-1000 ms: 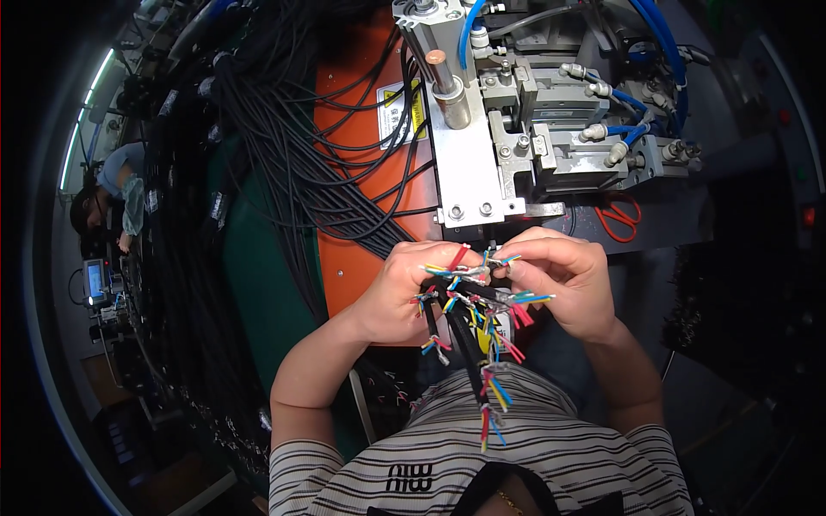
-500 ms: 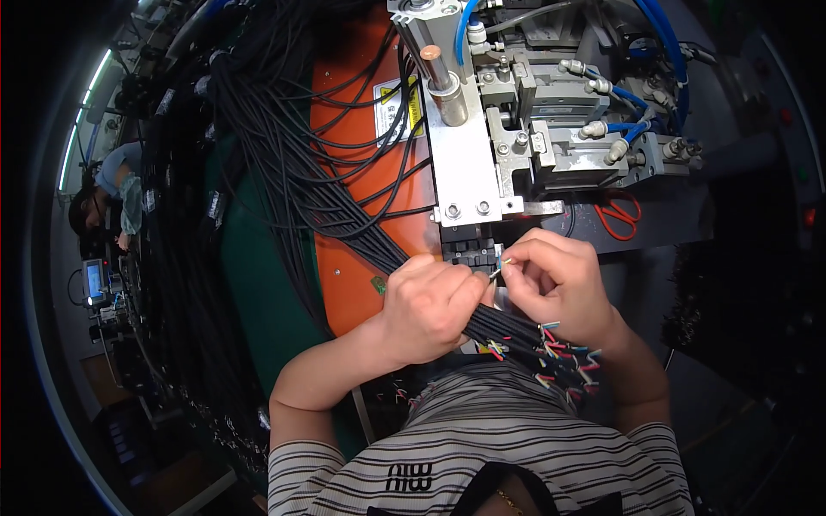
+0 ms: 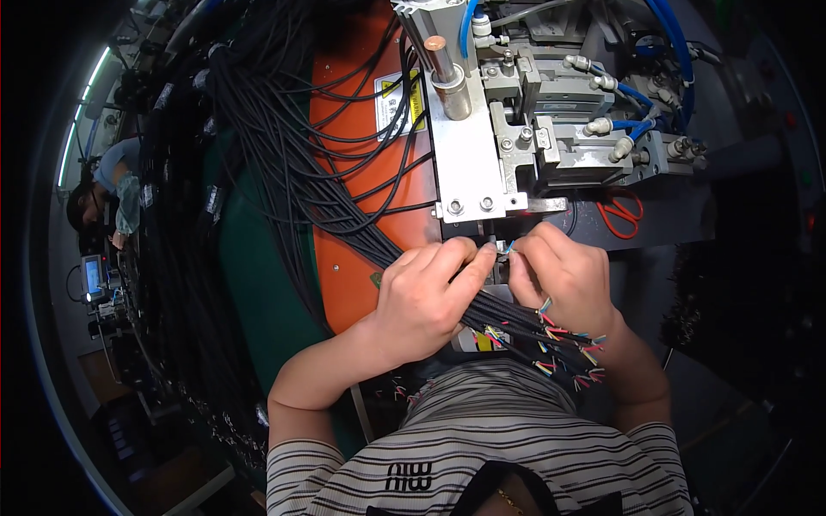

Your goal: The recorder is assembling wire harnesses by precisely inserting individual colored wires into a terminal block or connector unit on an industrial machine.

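Note:
My left hand (image 3: 423, 291) is closed in a pinch on a black cable, most of which its fingers hide. From the cable's tip, thin coloured wires (image 3: 508, 248) reach across to my right hand (image 3: 564, 273), whose thumb and forefinger pinch them. Both hands are close together just below the machine's white metal plate (image 3: 469, 168). Beneath them runs a bundle of black cables (image 3: 516, 316), with stripped red, white, yellow and blue wire ends fanned out at its right side.
Long black cables (image 3: 284, 163) drape over an orange surface (image 3: 335, 292). Metal cylinders (image 3: 572, 99) with blue air hoses (image 3: 680, 43) stand at the back right. Red-handled scissors (image 3: 619, 213) lie beside the machine. Another person (image 3: 120, 185) is at far left.
Both hands have shifted slightly away from my body, toward the machine, bringing the wire ends nearer the plate. The right fingers have closed in on the wires.

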Motion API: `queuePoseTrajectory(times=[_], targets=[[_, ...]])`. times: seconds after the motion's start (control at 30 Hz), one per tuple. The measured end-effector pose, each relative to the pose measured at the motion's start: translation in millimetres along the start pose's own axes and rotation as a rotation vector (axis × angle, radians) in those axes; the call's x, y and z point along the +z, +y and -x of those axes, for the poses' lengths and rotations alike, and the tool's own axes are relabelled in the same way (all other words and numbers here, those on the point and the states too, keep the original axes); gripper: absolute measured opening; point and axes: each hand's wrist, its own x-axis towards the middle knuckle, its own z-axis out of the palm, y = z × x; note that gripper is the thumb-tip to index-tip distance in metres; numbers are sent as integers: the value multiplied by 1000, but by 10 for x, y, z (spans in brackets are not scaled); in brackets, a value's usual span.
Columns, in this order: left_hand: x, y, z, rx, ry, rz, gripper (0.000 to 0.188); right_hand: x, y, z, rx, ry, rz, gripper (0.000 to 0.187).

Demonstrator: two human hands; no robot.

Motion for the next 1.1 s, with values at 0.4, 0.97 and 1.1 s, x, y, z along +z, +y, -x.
queuePoseTrajectory(times=[0.4,0.97,1.1], targets=[[-5,-30,47,-5,-91,24,58,97,34,34,85,29,-95,6],[-134,117,-157,43,-285,-138,44,24,54,-22,25,-81,46,9],[-120,59,-143,51,-252,-140,44,87,104,-29,25,25,-61,8]])
